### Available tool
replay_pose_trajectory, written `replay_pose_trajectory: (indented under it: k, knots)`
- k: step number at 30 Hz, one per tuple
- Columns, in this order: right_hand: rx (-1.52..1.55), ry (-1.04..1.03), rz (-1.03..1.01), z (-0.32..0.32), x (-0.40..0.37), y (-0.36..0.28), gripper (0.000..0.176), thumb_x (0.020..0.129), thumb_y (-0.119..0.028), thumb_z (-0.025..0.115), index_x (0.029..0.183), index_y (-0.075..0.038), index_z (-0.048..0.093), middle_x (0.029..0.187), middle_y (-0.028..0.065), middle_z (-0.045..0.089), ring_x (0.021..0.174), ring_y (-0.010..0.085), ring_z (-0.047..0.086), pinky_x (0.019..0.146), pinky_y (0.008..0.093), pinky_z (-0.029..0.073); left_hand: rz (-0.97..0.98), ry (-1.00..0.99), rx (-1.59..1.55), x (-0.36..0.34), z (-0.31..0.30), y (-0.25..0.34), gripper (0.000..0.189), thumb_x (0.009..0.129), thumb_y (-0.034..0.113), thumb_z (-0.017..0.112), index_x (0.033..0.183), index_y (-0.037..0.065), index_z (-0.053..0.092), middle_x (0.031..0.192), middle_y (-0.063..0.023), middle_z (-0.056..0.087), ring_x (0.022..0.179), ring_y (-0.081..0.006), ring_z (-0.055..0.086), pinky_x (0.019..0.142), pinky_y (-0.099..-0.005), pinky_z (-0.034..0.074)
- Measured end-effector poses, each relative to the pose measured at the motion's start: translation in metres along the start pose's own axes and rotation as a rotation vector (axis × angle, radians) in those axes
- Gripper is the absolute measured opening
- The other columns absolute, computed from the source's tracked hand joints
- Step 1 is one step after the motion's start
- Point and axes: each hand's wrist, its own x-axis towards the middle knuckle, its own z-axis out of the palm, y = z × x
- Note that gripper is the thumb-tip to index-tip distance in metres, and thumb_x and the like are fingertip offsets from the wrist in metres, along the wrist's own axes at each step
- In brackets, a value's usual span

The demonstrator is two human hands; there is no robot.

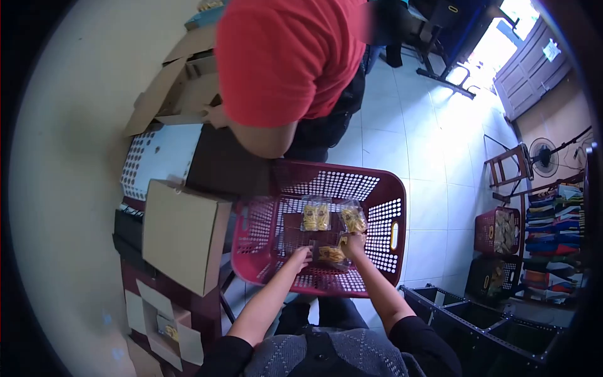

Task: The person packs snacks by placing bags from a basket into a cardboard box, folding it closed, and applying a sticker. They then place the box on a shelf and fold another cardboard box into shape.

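Both my hands are down inside a large dark-red plastic basket point(394, 188) with perforated walls. My right hand point(353, 244) is closed on a clear plastic packet of yellow snack pieces; its fingers are partly hidden. My left hand point(301, 256) is beside the left edge of another clear packet point(331, 253), fingers apart; whether it touches the plastic is hard to make out. Farther back in the basket lie a clear packet with two yellow bundles point(316, 217) and another packet of yellow pieces point(354, 218).
A person in a red shirt point(276, 63) stands at the basket's far side, one hand at an open cardboard box point(195, 91). At left are a closed carton point(182, 235) and an open small box point(166, 327). A black metal frame point(477, 320) stands at right.
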Motion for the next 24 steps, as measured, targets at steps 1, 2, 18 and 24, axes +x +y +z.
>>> replay_pose_trajectory:
  k: [1, 2, 18, 24]
  knots:
    - [0.025, -0.087, 0.032, 0.005, 0.007, 0.001, 0.030, 0.072, -0.017, 0.063, 0.101, -0.012, 0.066, 0.101, 0.0214, 0.061, 0.096, 0.0390, 0.056, 0.089, 0.0420, 0.044, -0.226, 0.026, -0.167, 0.010, 0.005, 0.001, 0.042, 0.083, 0.021, 0.050, 0.123, 0.011, 0.049, 0.124, -0.0168, 0.048, 0.109, -0.0298, 0.050, 0.087, -0.0355, 0.044]
    - [0.051, -0.171, 0.063, 0.011, 0.014, 0.002, 0.032, 0.072, -0.019, 0.064, 0.103, -0.013, 0.065, 0.104, 0.0206, 0.061, 0.098, 0.0391, 0.056, 0.090, 0.0420, 0.043, -0.452, 0.056, -0.330, 0.019, 0.009, 0.001, 0.048, 0.082, 0.026, 0.052, 0.127, 0.011, 0.044, 0.123, -0.0163, 0.048, 0.107, -0.0311, 0.050, 0.084, -0.0383, 0.045]
    - [0.098, -0.701, -0.099, 0.028, -0.009, -0.004, 0.039, 0.076, -0.034, 0.063, 0.090, 0.002, 0.066, 0.094, 0.0195, 0.066, 0.086, 0.0294, 0.063, 0.078, 0.0382, 0.049, -0.580, 0.018, -0.527, 0.049, 0.044, -0.020, 0.032, 0.087, 0.036, 0.052, 0.106, 0.011, 0.056, 0.099, -0.0095, 0.061, 0.085, -0.0265, 0.061, 0.075, -0.0465, 0.053]
    - [0.642, -0.492, -0.034, -0.038, 0.005, -0.056, 0.031, 0.085, -0.021, 0.059, 0.106, 0.002, 0.060, 0.094, 0.0140, 0.065, 0.084, 0.0198, 0.060, 0.075, 0.0330, 0.047, 0.042, 0.189, -0.371, -0.016, 0.018, 0.053, 0.061, 0.076, 0.030, 0.075, 0.121, 0.012, 0.038, 0.112, -0.0063, 0.054, 0.103, -0.0180, 0.053, 0.090, -0.0371, 0.043]
